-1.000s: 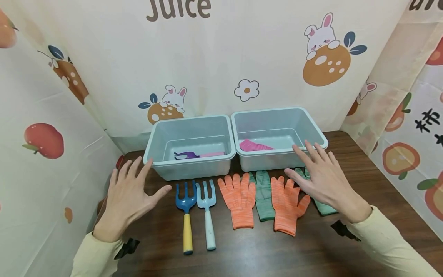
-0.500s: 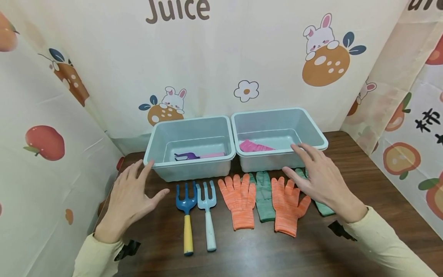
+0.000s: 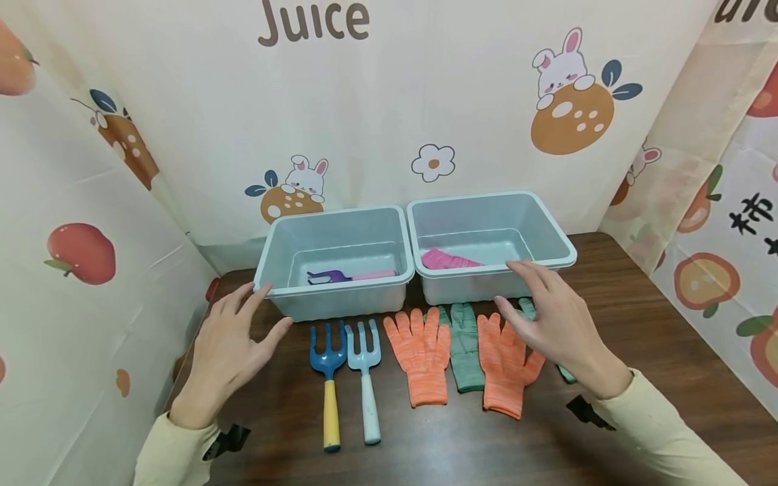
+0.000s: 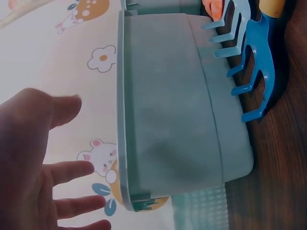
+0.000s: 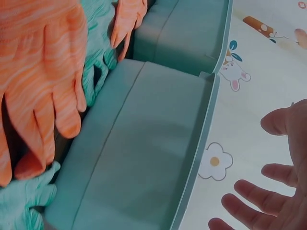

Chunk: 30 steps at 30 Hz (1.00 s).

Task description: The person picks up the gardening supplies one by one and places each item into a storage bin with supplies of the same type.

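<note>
In the head view my left hand (image 3: 227,347) hovers with fingers loosely spread, left of a hand fork (image 3: 329,361) with blue tines and a yellow handle. Beside that fork lies a pale blue hand fork (image 3: 369,405). Two orange gloves (image 3: 423,358) lie on the table, partly over green gloves (image 3: 466,347). My right hand (image 3: 559,327) is held above the right orange glove (image 3: 501,371) and hides part of a second green glove (image 3: 526,308). Neither hand holds anything. Both wrist views show the fingers apart from the bins.
Two pale blue bins stand side by side at the back. The left bin (image 3: 340,305) contains a purple fork (image 3: 331,276) with a pink handle. A pink, cloth-like item (image 3: 446,259) lies in the right bin (image 3: 468,287). Printed curtains enclose the wooden table (image 3: 425,449).
My right hand has shifted slightly left and its fingers have lowered. The left hand's fingers have drawn a little closer together. The head view has tilted up slightly; the forks, gloves and bins keep their places.
</note>
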{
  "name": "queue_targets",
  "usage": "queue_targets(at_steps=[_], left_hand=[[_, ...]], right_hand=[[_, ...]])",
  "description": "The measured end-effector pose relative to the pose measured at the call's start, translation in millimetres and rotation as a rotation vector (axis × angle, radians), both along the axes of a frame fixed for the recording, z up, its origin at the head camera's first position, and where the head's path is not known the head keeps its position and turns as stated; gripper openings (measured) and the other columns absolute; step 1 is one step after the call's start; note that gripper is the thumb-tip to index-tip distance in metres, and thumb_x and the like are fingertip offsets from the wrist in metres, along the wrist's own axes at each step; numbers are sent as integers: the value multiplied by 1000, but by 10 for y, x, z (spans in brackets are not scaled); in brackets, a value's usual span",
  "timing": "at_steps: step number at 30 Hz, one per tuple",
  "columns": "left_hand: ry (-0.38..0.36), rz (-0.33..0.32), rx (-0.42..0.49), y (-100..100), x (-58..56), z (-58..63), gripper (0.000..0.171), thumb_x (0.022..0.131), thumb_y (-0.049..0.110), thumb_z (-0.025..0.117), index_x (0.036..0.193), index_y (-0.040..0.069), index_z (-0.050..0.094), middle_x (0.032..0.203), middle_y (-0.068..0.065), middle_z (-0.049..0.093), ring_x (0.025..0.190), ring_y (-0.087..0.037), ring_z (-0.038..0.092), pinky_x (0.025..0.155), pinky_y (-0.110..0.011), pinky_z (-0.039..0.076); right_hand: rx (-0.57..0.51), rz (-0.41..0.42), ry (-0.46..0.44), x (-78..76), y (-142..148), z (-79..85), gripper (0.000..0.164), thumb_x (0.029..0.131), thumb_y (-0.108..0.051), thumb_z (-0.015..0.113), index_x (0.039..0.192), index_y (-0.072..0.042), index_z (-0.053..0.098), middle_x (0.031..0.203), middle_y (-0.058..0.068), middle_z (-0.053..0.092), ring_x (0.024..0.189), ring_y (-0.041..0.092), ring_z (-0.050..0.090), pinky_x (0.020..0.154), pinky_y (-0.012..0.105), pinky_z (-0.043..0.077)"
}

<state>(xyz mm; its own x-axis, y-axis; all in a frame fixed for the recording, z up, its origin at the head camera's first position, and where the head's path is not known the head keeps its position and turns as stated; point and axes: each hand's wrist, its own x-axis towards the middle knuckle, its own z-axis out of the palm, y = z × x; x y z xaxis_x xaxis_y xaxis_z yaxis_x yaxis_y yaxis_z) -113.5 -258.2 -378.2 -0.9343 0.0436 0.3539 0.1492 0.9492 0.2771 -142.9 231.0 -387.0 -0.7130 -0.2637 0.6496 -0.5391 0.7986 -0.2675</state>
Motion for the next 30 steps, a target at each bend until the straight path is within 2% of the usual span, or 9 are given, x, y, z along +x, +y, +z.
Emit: queue_targets(at_steps=[8,14,22,30], left_hand=[[73,11,75,21,-42,-56,64,97,43,73,150,11,61,154,-22,56,140,-50,49,98,-75,47],[73,23,141,23,-67,-111,62,99,43,71,150,10,61,155,-22,55,141,-49,48,99,-75,46],[135,28,188,35,-110,-184,60,95,33,77,147,5,62,149,-26,56,133,-49,52,98,-74,47],[177,30,151,78,-160,-207,57,94,32,78,141,2,65,144,-27,59,126,-49,56,91,-72,52]], right_hand=[[-13,20,9,-15,-167,-74,66,85,-20,85,145,-4,62,135,21,68,117,39,69,78,57,62],[0,43,6,-21,-259,-113,62,85,-21,85,141,-1,65,132,20,69,116,39,70,83,56,63],[5,50,-25,0,-338,-171,63,85,-22,87,140,0,66,134,19,70,111,37,73,78,54,64],[47,52,-54,38,-405,-228,59,89,-26,84,140,-2,66,133,16,72,80,24,75,66,43,62]])
